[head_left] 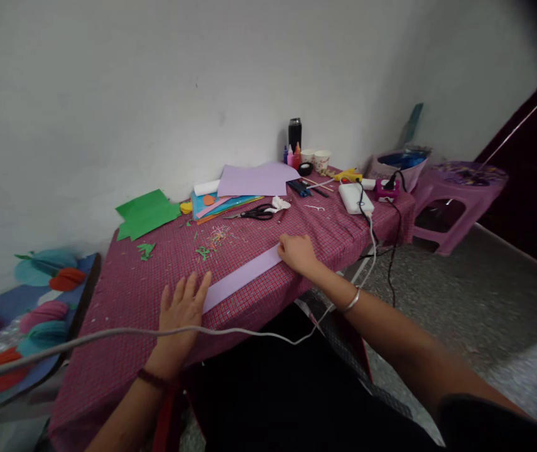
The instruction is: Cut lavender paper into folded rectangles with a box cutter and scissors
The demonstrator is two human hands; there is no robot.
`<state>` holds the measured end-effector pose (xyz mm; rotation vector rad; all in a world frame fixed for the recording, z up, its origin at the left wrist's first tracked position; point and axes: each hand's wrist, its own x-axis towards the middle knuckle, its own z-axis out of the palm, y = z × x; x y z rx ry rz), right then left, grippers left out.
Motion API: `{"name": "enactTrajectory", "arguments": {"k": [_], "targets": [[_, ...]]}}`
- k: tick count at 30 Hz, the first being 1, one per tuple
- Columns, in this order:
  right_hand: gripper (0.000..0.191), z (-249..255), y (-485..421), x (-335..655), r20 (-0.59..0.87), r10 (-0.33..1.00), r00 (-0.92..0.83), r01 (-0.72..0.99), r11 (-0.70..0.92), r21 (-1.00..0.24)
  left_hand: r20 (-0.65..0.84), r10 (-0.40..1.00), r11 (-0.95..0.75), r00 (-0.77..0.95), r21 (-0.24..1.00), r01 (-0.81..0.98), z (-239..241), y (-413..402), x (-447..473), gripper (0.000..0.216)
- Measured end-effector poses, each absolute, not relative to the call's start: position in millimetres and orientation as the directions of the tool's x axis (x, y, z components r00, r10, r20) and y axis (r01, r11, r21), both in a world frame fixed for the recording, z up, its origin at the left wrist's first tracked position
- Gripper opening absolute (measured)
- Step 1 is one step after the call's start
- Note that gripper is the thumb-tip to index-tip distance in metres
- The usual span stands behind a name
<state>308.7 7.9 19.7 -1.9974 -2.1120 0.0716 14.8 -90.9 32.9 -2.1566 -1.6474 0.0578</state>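
Note:
A long lilac paper strip [242, 277] lies slantwise along the front of the table with the red checked cloth. Over its left end rests my left hand [183, 307], palm down and fingers spread. My right hand [297, 253] has its fingers curled closed on the strip's right end, pressing it at the table. Beyond the strip are small paper scraps [217, 237] and black-handled scissors [256, 213]. A crumpled white tissue [278, 204] touches the scissors. What lies under my right fingers is hidden.
Lilac sheets [254, 179] and green paper [148, 213] lie farther back. A white power bank [356, 198] with cables sits right. A white cable [249, 331] crosses in front of me. Glue bottles [290, 157] and paper cups [321, 161] stand by the wall. A pink stool [456, 201] is at right.

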Motion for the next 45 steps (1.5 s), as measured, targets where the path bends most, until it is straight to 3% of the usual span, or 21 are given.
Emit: {"name": "enactTrajectory", "arguments": {"k": [5,11,16,19,24,31,33,39,41,45], "targets": [[0.026,20.6,7.6,308.4,0.117,0.993,-0.029,0.98,0.052,-0.193,0.053,0.811,-0.543,0.582,-0.302,0.784,29.3,-77.1,15.1,0.061],[0.025,20.7,9.0,310.3,0.147,0.988,-0.04,0.979,0.069,-0.194,-0.022,0.715,-0.68,0.699,-0.256,0.687,34.7,-63.2,12.8,0.062],[0.022,22.0,11.1,312.7,0.17,0.983,-0.075,0.969,0.112,-0.221,-0.158,0.589,-0.808,0.793,-0.079,0.584,50.3,-43.4,44.5,0.042],[0.023,21.7,12.4,314.2,0.151,0.985,-0.086,0.963,0.121,-0.24,-0.095,0.694,-0.717,0.713,-0.006,0.697,50.6,-32.8,72.8,0.03],[0.028,19.0,13.6,315.7,0.12,0.989,-0.085,0.966,0.112,-0.233,0.041,0.79,-0.612,0.612,-0.004,0.79,35.3,-20.7,107.9,0.036],[0.029,16.9,13.4,314.9,0.116,0.989,-0.093,0.968,0.117,-0.222,0.25,0.83,-0.557,0.499,0.33,0.762,9.6,-7.1,112.5,0.027],[0.029,16.9,13.2,316.2,0.119,0.989,-0.092,0.967,0.117,-0.226,0.261,0.8,-0.6,0.541,0.326,0.731,6.9,-7.6,111.9,0.032],[0.029,23.7,10.6,312.0,0.155,0.982,-0.109,0.967,0.141,-0.21,0.061,0.691,-0.722,0.72,0.112,0.683,11.2,-17.8,117.2,0.057],[0.032,23.6,11.2,302.5,0.217,0.958,-0.185,0.936,0.239,-0.258,0.049,0.691,-0.722,0.721,0.087,0.686,11.2,-19.4,118.9,0.059],[0.047,13.5,15.9,280.2,0.257,0.819,-0.513,0.711,0.574,-0.406,0.07,0.687,-0.726,0.723,0.102,0.68,7.4,-17.4,123.7,0.056]]}}
